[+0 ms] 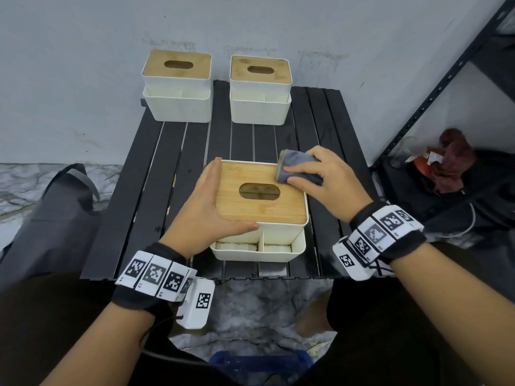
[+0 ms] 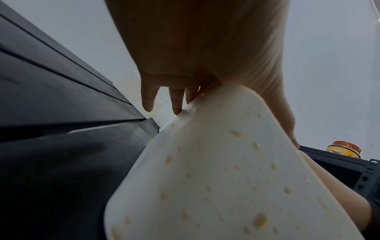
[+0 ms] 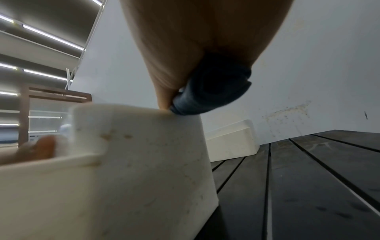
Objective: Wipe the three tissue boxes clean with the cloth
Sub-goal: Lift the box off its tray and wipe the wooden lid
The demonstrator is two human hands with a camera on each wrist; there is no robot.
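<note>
The right grip (image 1: 320, 179) pinches a folded grey cloth (image 1: 296, 169) on the far right corner of the near white, bamboo-lidded tissue box (image 1: 262, 201), at the worktop's (image 1: 323, 129) near edge, steadied by the flat left grip (image 1: 207, 207), its unwiped lid stretching leftward.

I see three tissue boxes, each white-bodied with a pale wooden lid: the near box (image 1: 262, 207), the far left box (image 1: 177, 86), the far right box (image 1: 260, 90); the near one's white side (image 2: 226, 178) carries yellowish-brown spots; the cloth (image 1: 299, 169) reads grey-blue; the slatted table (image 1: 145, 174) is black; my wristbands (image 1: 156, 274) are black with white blocks printed in black-and-white square codes.
</note>
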